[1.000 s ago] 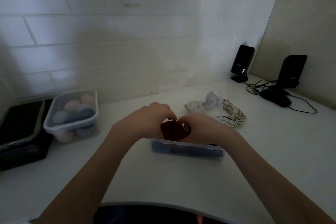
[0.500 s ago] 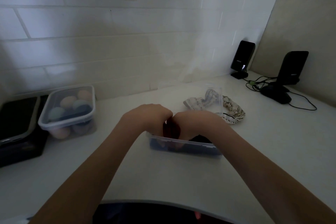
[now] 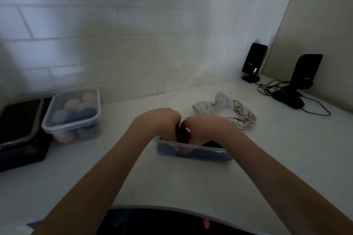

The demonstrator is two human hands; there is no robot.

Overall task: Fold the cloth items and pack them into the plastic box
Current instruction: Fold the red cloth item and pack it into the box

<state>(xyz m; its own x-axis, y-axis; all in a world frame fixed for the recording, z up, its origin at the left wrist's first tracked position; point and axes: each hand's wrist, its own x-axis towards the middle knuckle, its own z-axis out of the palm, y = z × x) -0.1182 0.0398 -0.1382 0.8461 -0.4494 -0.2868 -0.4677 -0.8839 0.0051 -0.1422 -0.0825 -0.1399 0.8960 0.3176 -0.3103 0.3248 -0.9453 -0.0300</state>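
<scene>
A clear plastic box (image 3: 193, 152) sits on the white counter in front of me, with dark cloth inside it. My left hand (image 3: 160, 123) and my right hand (image 3: 202, 128) meet over the box, fingers curled down into it around a folded dark red cloth (image 3: 183, 135). Only a sliver of that cloth shows between the hands; the fingertips are hidden inside the box. A white patterned cloth (image 3: 229, 109) lies loose on the counter behind the box to the right.
A lidded plastic box (image 3: 73, 114) of rolled pastel cloths stands at the left, beside a dark tray (image 3: 19, 126). A clear lid (image 3: 225, 97) stands behind the open box. Two black speakers (image 3: 254, 61) and cables (image 3: 313, 108) fill the far right corner.
Both hands have lowered the dark red cloth from above the box rim down into the box; less of the cloth shows now.
</scene>
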